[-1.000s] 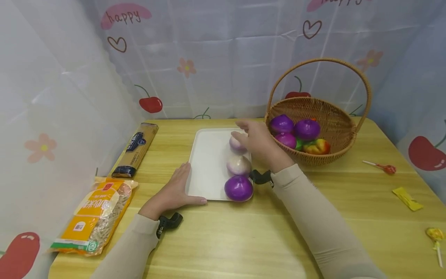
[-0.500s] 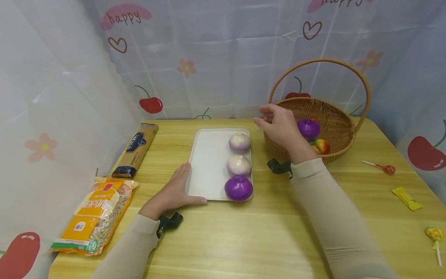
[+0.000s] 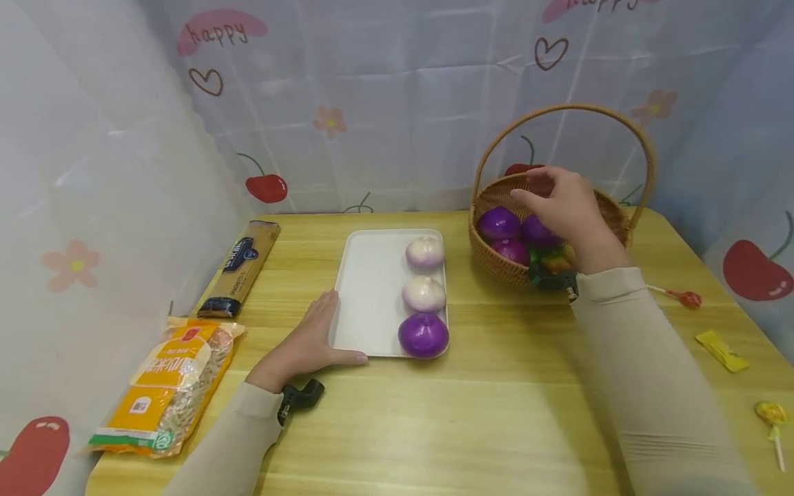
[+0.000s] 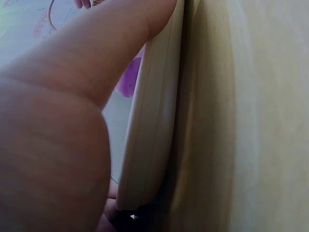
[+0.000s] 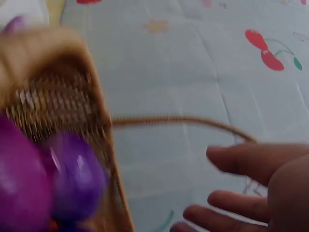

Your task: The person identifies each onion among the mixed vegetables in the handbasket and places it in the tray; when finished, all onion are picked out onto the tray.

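Observation:
A white tray (image 3: 366, 289) lies on the table, with my left hand (image 3: 308, 342) resting at its near left corner. The fingers extend along the left side, and the thumb lies along the front edge. Down the tray's right side sit a far white-and-purple onion (image 3: 424, 253), a second one (image 3: 424, 294) and a deep purple onion (image 3: 423, 335) nearest me. My right hand (image 3: 567, 207) hovers over the wicker basket (image 3: 486, 256), fingers loosely bent, holding nothing. Inside the basket are purple onions (image 3: 499, 224) and a yellow-red item (image 3: 558, 258), partly hidden by the hand and wrist strap.
The basket's tall handle (image 3: 650, 158) arches above the right hand. A spaghetti pack (image 3: 242, 269) and an orange-and-clear food bag (image 3: 167, 386) lie at left. To the right are a red lollipop (image 3: 690, 299), a yellow wrapped candy (image 3: 722, 350) and a yellow lollipop (image 3: 772, 413).
My right hand has moved rightward from beside the far onion on the tray to above the basket, leaving that onion in full view. The left hand has stayed at the tray.

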The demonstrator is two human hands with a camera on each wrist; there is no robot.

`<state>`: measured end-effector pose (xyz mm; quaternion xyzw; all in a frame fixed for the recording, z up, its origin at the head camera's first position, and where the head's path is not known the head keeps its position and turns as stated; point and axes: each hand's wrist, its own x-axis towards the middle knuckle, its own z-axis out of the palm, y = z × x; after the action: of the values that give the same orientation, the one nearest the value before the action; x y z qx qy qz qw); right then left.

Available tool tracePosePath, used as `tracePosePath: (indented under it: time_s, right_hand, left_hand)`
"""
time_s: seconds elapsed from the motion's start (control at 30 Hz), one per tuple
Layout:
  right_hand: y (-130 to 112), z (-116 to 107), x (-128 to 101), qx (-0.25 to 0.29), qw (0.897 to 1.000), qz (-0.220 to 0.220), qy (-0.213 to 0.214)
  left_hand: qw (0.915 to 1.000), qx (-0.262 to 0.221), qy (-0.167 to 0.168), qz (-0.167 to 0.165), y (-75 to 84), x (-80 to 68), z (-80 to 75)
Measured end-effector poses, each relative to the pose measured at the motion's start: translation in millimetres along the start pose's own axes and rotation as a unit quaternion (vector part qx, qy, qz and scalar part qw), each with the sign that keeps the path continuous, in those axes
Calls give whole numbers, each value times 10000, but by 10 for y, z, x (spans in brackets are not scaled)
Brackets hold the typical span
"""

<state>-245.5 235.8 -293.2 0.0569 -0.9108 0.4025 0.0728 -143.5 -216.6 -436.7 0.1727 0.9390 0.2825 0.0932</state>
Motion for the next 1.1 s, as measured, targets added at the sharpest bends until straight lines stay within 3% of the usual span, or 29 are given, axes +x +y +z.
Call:
tracePosePath:
  time_s: [0.23,0.53,1.1]
  right_hand:
    - [67,-210,8,138,9993,305,-168]
    - [204,-388,58,-192,9990,336,-245]
    - [244,-417,71,-510,9976,324,-331]
  left_hand:
    - [10000,-4,12,17,-32,-5,15]
    - [10000,42,-15,-44,-32,-4,28]
    - [9999,75,-35,-94,-22,-8,7]
